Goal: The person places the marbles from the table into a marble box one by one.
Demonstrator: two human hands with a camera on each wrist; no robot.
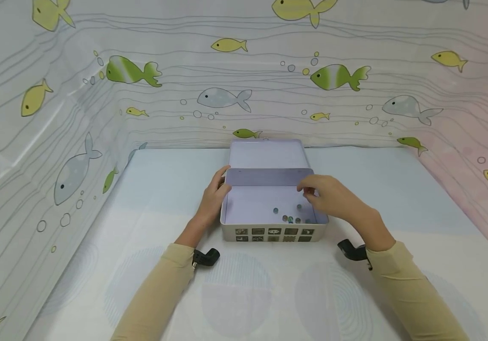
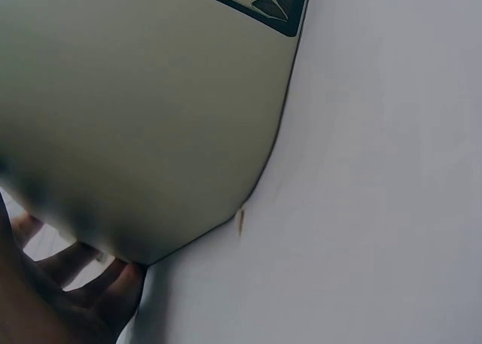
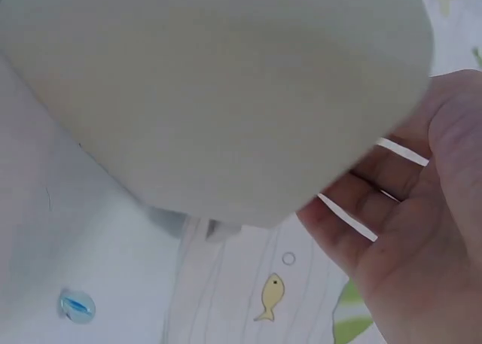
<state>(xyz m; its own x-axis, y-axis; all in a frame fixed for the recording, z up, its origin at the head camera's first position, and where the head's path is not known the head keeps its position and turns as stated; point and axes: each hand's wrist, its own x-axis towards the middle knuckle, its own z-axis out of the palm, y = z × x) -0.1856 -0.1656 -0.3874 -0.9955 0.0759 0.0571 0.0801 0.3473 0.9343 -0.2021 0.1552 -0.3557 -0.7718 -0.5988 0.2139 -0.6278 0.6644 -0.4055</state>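
Note:
An open tin box (image 1: 275,232) with small dark pictures along its front stands on the table, its lid tipped back behind it. Several glass marbles (image 1: 275,210) lie on its floor toward the front right. My left hand (image 1: 213,199) grips the left wall, thumb over the rim and fingers outside; in the left wrist view those fingers (image 2: 117,295) reach the box's lower corner. Over the right wall reaches my right hand (image 1: 327,194), thumb and forefinger bent toward each other above the box floor; I cannot tell whether a marble is between them. The right wrist view has those fingertips behind the wall.
One clear marble (image 3: 77,306) with a blue streak lies on the table outside the box, in the right wrist view. A fish-patterned sheet (image 1: 176,76) rises behind and at both sides of the pale table (image 1: 163,189).

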